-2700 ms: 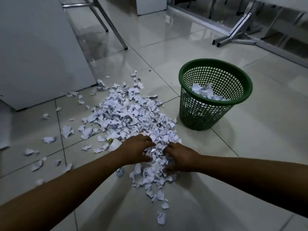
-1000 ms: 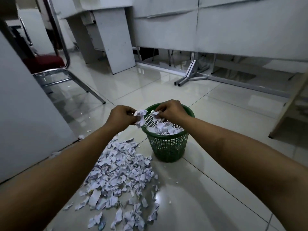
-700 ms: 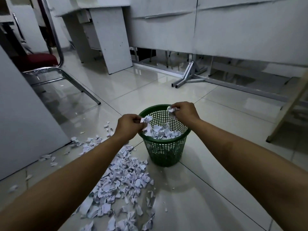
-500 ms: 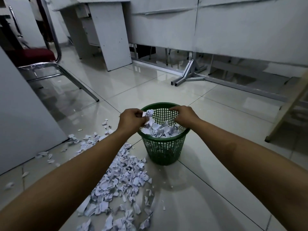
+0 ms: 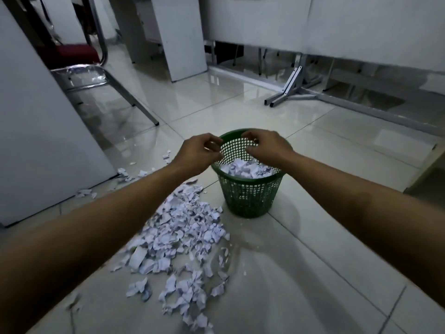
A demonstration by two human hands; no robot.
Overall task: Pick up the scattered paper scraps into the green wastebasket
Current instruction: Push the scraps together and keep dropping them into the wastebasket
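Note:
The green mesh wastebasket point(image 5: 249, 197) stands on the tiled floor, holding a heap of white paper scraps point(image 5: 245, 168) that reaches near its rim. My left hand point(image 5: 198, 153) hovers over the basket's left rim and my right hand point(image 5: 268, 148) over its far right rim. Both have loosely curled fingers, and I see no paper in either. A large pile of torn scraps point(image 5: 183, 233) lies on the floor to the left of and in front of the basket, with stray pieces point(image 5: 125, 173) toward the white panel.
A white cabinet panel point(image 5: 36, 141) rises at the left. Behind it stands a chrome-legged chair point(image 5: 113, 80) with a red seat. A white desk side point(image 5: 178, 37) and a metal table foot point(image 5: 289, 89) stand at the back. Glossy tile lies right of the basket.
Both hands gathered scraps from the pile, carried them over the basket and let them drop in. The fingers now hang loose above the rim, and the heap inside is fuller.

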